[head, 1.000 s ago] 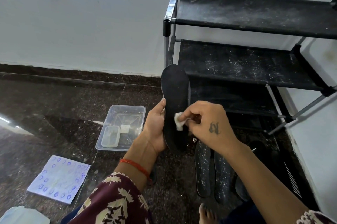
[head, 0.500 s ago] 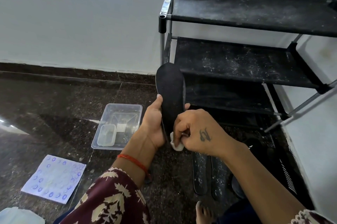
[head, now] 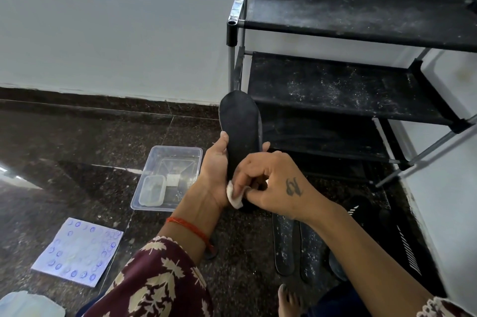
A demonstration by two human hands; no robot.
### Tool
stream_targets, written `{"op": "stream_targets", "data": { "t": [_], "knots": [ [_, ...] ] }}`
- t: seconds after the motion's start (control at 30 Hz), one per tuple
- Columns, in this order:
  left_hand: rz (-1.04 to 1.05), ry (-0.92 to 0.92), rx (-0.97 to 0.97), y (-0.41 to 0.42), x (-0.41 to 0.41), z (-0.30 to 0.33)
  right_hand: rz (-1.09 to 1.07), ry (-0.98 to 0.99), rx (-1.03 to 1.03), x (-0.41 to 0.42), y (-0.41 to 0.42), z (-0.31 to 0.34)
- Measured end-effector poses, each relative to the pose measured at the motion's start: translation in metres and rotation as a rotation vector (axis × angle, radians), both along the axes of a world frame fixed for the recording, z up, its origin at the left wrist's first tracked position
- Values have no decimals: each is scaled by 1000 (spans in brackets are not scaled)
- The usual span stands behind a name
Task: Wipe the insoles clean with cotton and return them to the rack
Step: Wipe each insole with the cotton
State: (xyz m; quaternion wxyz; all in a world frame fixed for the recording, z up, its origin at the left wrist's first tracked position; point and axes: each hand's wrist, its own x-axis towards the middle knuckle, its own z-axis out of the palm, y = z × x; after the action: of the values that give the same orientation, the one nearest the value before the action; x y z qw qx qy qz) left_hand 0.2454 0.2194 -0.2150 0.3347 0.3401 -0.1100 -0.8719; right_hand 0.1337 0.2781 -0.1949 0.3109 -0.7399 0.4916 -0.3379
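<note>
Head view: black insole [head: 241,130] held upright, toe end up, in front of the rack's lower shelves. Surface dark and matte, mostly even in tone, thin paler edge showing along its right side. Heel end hidden behind the hands. Left hand [head: 215,174] grips it from the left side, thumb up along the left edge, one fingertip showing past the right edge. Right hand [head: 268,185] pinches a small white cotton pad [head: 234,195] with curled fingers, pad pressed at the insole's lower part, touching the left palm. Red thread [head: 191,229] on the left wrist, patterned maroon sleeve [head: 154,280] below it. Two more insoles [head: 294,247] flat on the dark floor [head: 77,149] under the right forearm, side by side, speckled with white dust. Black rack [head: 361,19] against the wall, shelves dusty white in patches. Black shoe with white stripes [head: 402,241] on the floor near the rack's foot. Clear plastic tub [head: 154,187] left of the hands, a smaller container inside it. Blue-printed white sheet [head: 77,249] further left on the floor. Bare toes [head: 289,298] at bottom edge.
</note>
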Motion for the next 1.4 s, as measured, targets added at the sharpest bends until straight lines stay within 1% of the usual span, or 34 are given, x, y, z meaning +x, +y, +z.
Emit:
{"op": "stream_targets", "data": {
  "t": [0.13, 0.2, 0.23, 0.27, 0.37, 0.43, 0.57, 0.7, 0.77, 0.83, 0.9, 1.0, 1.03, 1.1, 1.2, 1.3, 1.4],
  "knots": [
    [-26, 17, -3, 1, 0, 0, 93, 240, 9, -6, 3, 2],
    [5, 25, -2, -1, -1, -1, 49, 379, -66, -10, 5, 3],
    [19, 20, -14, -2, 0, -2, -24, 404, -116, -14, 5, 2],
    [23, 14, -32, -3, 0, -2, -119, 383, -152, -17, 4, 1],
    [1, -6, -92, -3, 1, -3, -400, 207, -209, -22, -2, -6],
    [-6, 2, -121, 0, 0, -2, -467, 156, -162, -18, -7, -13],
    [-3, 27, -126, 3, -3, 0, -397, 83, -20, -6, -9, -16],
    [-51, 31, -101, 1, 0, 2, -219, -33, 45, -2, -4, -7],
    [-66, 21, -99, -1, 2, -1, -140, 1, 39, -5, -2, -4],
    [-61, -2, -120, -2, 3, -4, -101, 111, 19, -9, 0, -3],
    [-51, -11, -148, -3, 3, -3, -216, 203, -73, -13, 0, -3],
    [-44, -17, -187, -2, 1, -2, -483, 194, -273, -16, -5, -8],
    [-40, -21, -200, -2, 1, -3, -530, 182, -282, -15, -8, -10],
    [-29, -33, -212, -1, 1, -3, -540, 152, -203, -11, -11, -15],
    [-26, -36, -185, 1, -1, -2, -472, 76, -79, -4, -11, -16],
    [-32, -9, -162, 0, 0, -2, -317, -31, -23, -3, -8, -11],
    [-45, -18, -146, -1, 2, -1, -174, 15, -28, -6, -5, -7]
  ]
}}
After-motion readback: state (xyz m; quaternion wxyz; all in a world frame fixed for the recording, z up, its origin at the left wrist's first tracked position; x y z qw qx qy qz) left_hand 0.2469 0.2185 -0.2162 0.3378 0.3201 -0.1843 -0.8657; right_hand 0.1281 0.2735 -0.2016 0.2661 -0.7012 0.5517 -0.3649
